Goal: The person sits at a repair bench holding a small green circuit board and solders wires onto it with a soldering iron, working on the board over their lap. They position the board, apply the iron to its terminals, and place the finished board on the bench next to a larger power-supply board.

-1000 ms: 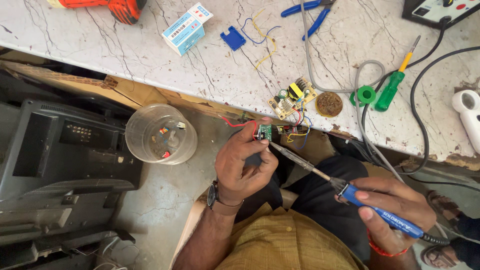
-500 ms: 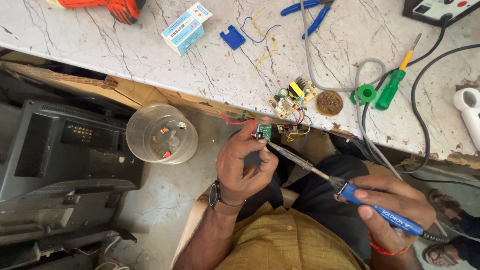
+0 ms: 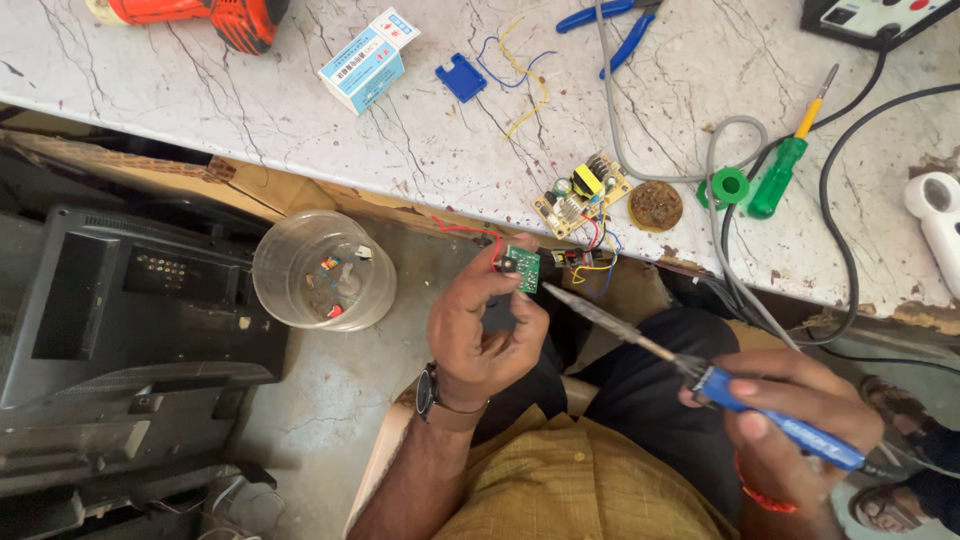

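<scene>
Left hand (image 3: 485, 335) pinches small green circuit board (image 3: 521, 268) just off tabletop (image 3: 300, 110) front edge; right hand (image 3: 800, 420) grips blue-handled soldering iron (image 3: 690, 368). Tip seemingly drawn slightly back from board since earlier.

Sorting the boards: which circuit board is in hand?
The small green circuit board, pinched in the left hand; the yellow-transformer board lies on the marble table.

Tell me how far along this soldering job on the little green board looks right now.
Midway, it seems. Already done: colored wires run from the small green board toward the larger circuit board on the marble bench. In hand: the left hand pinches the green board; the right hand aims the blue-handled soldering iron, tip just short of it. Which joints remain is too small to tell.
</scene>
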A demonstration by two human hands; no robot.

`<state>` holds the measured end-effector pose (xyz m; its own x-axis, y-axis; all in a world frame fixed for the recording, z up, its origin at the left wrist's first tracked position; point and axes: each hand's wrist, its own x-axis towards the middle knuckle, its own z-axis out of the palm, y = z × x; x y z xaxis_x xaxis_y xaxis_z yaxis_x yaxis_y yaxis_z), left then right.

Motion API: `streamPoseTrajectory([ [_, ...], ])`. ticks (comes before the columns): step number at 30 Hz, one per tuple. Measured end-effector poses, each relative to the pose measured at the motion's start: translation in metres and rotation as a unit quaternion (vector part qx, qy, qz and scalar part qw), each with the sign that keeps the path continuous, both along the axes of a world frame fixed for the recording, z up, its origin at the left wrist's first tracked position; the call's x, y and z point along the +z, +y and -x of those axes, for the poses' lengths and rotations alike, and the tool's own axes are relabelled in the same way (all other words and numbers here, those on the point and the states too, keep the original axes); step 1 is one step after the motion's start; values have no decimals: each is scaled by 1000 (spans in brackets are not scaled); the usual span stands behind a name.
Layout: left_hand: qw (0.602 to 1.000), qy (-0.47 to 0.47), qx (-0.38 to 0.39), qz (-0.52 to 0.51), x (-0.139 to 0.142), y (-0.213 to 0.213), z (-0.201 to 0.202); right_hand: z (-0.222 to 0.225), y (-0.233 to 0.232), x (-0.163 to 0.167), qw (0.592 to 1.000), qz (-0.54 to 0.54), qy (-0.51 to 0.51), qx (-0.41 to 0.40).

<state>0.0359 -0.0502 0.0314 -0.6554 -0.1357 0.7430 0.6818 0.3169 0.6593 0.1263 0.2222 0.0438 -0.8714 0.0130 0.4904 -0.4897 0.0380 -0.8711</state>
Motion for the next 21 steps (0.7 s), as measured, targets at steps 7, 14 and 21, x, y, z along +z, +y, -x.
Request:
streamPoseTrajectory([
  [7,998,-13,-45,-53,-1,4,0,33,-4,-8,969,-26,244,-41],
  [14,994,-17,-69,-84,-5,9,-2,17,15,-26,980,168,87,58],
  [21,993,-6,-68,-96,-17,15,-4,18,-2,-13,965,250,41,74],
])
